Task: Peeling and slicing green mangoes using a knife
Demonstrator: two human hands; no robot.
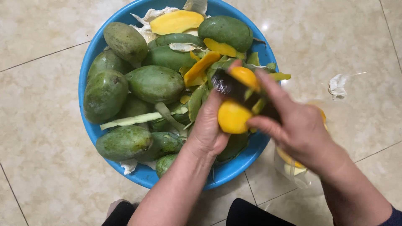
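Observation:
My left hand (207, 125) grips a mostly peeled yellow mango (233, 116) over the right side of a blue basin (90, 56). My right hand (295, 121) holds a dark-handled peeler (228, 85) laid across the top of the mango, with a strip of green peel at its blade. The basin holds several whole green mangoes (155, 83), a peeled yellow mango piece (176, 21) at the far rim, and loose green and yellow peelings (201, 67).
The basin sits on a beige tiled floor (37, 138). A clear container with yellow fruit pieces (291, 165) stands under my right wrist, mostly hidden. A crumpled white scrap (337, 86) lies on the floor to the right. My knees show at the bottom edge.

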